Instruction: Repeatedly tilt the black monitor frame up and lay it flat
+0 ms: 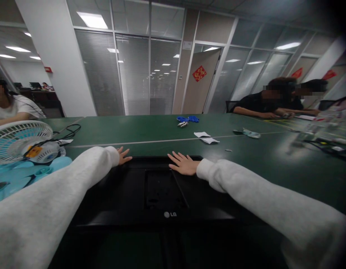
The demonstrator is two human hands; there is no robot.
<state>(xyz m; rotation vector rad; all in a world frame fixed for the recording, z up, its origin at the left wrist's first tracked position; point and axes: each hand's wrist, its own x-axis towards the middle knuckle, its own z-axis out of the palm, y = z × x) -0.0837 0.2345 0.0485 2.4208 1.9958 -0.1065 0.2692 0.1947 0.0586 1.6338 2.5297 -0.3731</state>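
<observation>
A black LG monitor (114, 194) lies in front of me, its back with a square recess facing up and the LG logo on the side close to me. At its far left edge rests my left hand (124, 156), fingers stretched apart and partly hidden by the grey sleeve. My right hand (185, 164) lies flat over the far edge, right of the middle, with its fingers spread. Neither hand is closed around anything. The area below the monitor's near edge is too dark to make out fully.
On the left are a white fan (21, 138) with a black cable and light-blue fan parts (24, 173). Blue gloves (188, 119), white papers (206, 137) and a small packet (249, 133) lie on the green table (128, 129). Several people sit around it.
</observation>
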